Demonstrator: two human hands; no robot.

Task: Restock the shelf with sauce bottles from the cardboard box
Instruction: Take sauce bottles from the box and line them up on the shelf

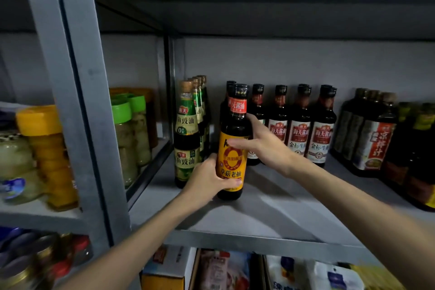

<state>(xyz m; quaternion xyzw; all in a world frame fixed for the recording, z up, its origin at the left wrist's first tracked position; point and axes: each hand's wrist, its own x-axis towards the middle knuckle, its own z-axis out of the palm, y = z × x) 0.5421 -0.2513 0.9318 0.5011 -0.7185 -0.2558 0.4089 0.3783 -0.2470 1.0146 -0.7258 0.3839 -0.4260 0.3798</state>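
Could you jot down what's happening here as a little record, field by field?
Place: grey metal shelf
Being handled: orange-label sauce bottle, upright near the shelf's front
Left hand: grips the bottle's lower label
Right hand: grips the bottle higher up, thumb across the label
On its left: green-label bottles
Behind, to the right: red-label bottles
Set down yet: cannot tell

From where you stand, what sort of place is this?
Probably a shop's stockroom or small grocery: grey metal shelving holds rows of identical red-labelled dark sauce bottles, and green-lidded glass jars stand alongside.
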